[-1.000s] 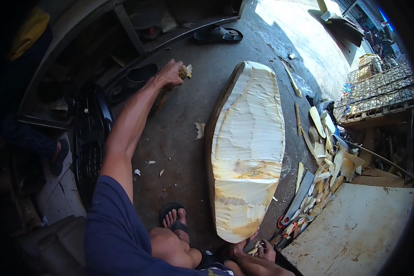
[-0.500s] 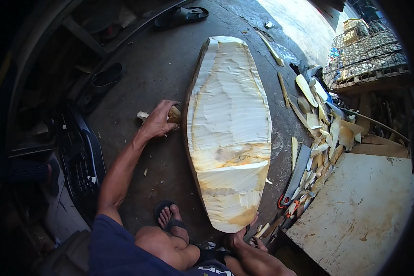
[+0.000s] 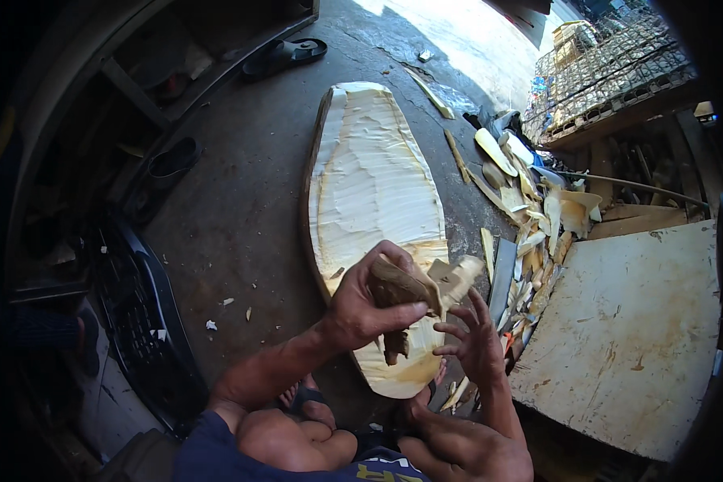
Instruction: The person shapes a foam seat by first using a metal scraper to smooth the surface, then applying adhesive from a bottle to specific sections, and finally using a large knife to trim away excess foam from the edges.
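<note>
My left hand (image 3: pixel 361 309) is closed on a torn bundle of scrap pieces (image 3: pixel 406 293), brown-skinned with pale cream insides, held above the lower part of a long, tapered cream block (image 3: pixel 377 185). The block lies on the dark floor between my feet, its top rippled with cut marks and yellowed in places, its side brown. Just right of the scraps my right hand (image 3: pixel 474 341) is open, fingers spread and bent, near or touching the edge of the pale piece. A long grey blade (image 3: pixel 502 273) lies among cream offcuts (image 3: pixel 530 241) to the right.
A stained board (image 3: pixel 618 337) is at lower right, a wire cage (image 3: pixel 602 80) on wooden boards behind it. At left are a metal-framed shelf (image 3: pixel 136 92), black sandals (image 3: pixel 281 58), a black plastic part (image 3: pixel 145 321) and another person's dark-clad leg (image 3: pixel 52 329).
My left hand has moved from the floor left of the block to over its lower part, carrying the scraps. My right hand has risen from beside the block's lower end, fingers now spread.
</note>
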Motion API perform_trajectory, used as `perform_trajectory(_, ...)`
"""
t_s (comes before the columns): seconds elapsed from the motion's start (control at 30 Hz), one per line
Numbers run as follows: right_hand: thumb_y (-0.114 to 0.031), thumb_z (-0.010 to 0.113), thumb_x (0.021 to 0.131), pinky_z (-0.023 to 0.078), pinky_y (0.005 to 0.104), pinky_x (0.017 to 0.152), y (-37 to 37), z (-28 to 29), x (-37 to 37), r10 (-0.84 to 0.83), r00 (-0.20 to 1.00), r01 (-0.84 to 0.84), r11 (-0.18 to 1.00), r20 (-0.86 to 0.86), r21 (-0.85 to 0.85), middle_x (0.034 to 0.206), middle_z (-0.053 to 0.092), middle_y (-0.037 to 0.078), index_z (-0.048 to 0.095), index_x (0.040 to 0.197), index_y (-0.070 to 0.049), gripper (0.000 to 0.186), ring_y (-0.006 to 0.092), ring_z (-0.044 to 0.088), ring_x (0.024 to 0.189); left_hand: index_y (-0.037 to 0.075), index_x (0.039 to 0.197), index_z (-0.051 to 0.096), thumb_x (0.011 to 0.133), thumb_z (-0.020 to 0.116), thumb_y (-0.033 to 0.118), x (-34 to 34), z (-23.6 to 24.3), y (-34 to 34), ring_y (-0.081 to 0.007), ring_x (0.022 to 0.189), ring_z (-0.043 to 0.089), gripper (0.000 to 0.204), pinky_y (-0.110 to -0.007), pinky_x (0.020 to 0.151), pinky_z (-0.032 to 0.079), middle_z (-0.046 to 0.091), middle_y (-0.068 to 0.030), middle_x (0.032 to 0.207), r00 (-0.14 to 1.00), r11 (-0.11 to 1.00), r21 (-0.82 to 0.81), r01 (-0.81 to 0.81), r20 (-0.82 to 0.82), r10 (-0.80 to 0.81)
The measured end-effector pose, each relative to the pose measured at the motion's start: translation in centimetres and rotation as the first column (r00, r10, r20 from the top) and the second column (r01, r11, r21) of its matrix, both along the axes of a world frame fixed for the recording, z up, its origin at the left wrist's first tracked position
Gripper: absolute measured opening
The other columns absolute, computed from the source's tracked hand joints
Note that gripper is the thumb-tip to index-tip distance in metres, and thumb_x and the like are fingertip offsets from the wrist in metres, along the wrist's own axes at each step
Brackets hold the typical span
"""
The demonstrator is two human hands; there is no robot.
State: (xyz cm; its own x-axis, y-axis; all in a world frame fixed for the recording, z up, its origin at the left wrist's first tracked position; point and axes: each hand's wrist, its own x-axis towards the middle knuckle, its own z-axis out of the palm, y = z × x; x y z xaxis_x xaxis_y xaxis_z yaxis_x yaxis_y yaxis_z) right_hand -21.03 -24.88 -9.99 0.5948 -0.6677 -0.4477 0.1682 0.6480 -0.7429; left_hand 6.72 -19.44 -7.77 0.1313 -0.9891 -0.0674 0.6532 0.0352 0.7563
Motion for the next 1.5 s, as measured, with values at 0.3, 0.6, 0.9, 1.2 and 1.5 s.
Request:
perform_trajectory(0.3, -0.037, 0.076, 0.094, 0.055, 0.0318, 0.084, 2.7, -1.6, 2.7, -0.167, 0.954, 0.185, 0.982, -0.25, 0.049, 0.114, 0.068, 0.007, 0.062, 0.127, -0.001, 0.051, 0.015, 0.066, 0.098, -0.001, 0.147, 0.031, 0.077, 0.078, 0.015, -9.3, -7.5, 1.7, -0.0422, 0.132, 0.043, 0.085, -0.047, 0.116, 0.034, 0.044, -0.0237, 0.133, 0.695, 0.953, -0.145, 0.266, 0.714, -0.086)
perform_trajectory(0.6, -0.047, 0.066, 0.098, 0.057, 0.0516, 0.1, -18.3, 1.4, -13.7, -0.869, 0.491, 0.864, 0.494, -0.054, -0.093, 0.155, 0.035, 0.025, 0.028, 0.157, -0.006, 0.081, 0.0364, 0.045, 0.14, 0.009, 0.156, 0.036, 0.091, 0.065, 0.006, -6.9, -5.7, 2.8, -0.0322, 0.12, 0.063, 0.071, -0.042, 0.099, 0.053, 0.05, -0.0191, 0.146, 0.652, 0.986, 0.091, 0.141, 0.741, -0.162)
perform_trajectory(0.9, -0.025, 0.059, 0.103, 0.061, 0.0309, 0.067, -3.2, -9.9, -11.1, -0.392, 0.707, 0.295, 0.92, -0.589, -0.258, 0.107, 0.068, 0.009, 0.046, 0.148, -0.001, 0.053, 0.0175, 0.071, 0.086, 0.002, 0.137, 0.057, 0.089, 0.064, 0.006, -4.5, -5.6, 4.3, -0.035, 0.114, 0.063, 0.048, -0.043, 0.098, 0.052, 0.061, -0.0219, 0.125, 0.404, 0.982, 0.167, -0.082, 0.907, -0.121)
perform_trajectory(1.2, -0.011, 0.066, 0.094, 0.06, 0.031, 0.069, 0.6, -12.8, -8.4, -0.502, 0.676, 0.247, 0.844, -0.539, -0.477, 0.113, 0.069, 0.011, 0.037, 0.156, -0.011, 0.069, 0.017, 0.072, 0.083, 0.006, 0.135, 0.06, 0.086, 0.069, 0.007, -5.4, -2.4, -1.9, -0.0368, 0.133, 0.051, 0.049, -0.047, 0.112, 0.042, 0.059, -0.0182, 0.135, -0.418, 0.778, 0.368, 0.509, 0.896, -0.15)
perform_trajectory(1.5, 0.001, 0.065, 0.087, 0.06, 0.0416, 0.081, -0.7, -15.5, -5.0, -0.571, 0.712, -0.072, 0.519, -0.408, -0.852, 0.119, 0.073, 0.013, 0.026, 0.162, -0.017, 0.086, 0.0305, 0.074, 0.096, 0.008, 0.147, 0.05, 0.095, 0.063, 0.028, -11.9, -10.7, -8.2, -0.0334, 0.15, 0.035, 0.057, -0.053, 0.125, 0.021, 0.048, -0.0173, 0.152, -0.518, 0.783, 0.227, 0.578, 0.845, 0.137)
